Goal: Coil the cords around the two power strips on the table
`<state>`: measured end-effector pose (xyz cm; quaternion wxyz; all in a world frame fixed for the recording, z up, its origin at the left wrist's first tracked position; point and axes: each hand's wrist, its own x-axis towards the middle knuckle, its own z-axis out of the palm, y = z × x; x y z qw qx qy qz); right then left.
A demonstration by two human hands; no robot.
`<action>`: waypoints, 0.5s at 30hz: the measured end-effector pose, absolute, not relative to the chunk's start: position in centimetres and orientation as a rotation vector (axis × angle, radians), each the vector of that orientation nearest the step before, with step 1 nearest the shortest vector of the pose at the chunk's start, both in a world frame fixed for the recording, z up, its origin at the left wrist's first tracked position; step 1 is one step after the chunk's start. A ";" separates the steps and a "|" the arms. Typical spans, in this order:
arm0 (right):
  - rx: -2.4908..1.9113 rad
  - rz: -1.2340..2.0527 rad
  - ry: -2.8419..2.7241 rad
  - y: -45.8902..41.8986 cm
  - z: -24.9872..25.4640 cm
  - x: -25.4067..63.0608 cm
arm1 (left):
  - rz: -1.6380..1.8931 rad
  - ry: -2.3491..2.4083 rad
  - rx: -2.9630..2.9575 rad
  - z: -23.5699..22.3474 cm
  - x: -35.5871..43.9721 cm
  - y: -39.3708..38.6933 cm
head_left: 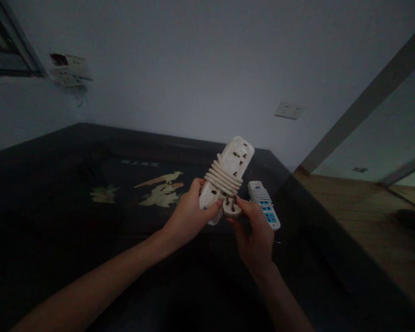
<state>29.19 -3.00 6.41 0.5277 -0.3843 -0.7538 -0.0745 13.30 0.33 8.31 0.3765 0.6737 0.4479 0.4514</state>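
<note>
A white power strip (238, 154) is held up above the dark table, tilted with its far end to the upper right. Its own white cord (223, 177) is wound several times round the middle. My left hand (190, 207) grips the strip's lower end, thumb on top. Between the thumb and fingers of my right hand (256, 230) is the cord's plug (232, 207), prongs facing up. Just right of my right hand, a second power strip (270, 216) with blue sockets lies on the table, its cord wrapped round it.
The dark glossy tabletop (124, 221) carries a printed bird-and-leaf pattern (162, 193) and stands against a pale wall (180, 69). Wall sockets (289, 110) sit behind it, with more sockets (69, 71) at the left. Wooden floor (352, 203) shows at the right.
</note>
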 end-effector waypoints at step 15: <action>-0.769 -0.147 -1.684 -3.8 5.9 29.6 | 1.068 1.238 1.994 10.7 12.6 -2.4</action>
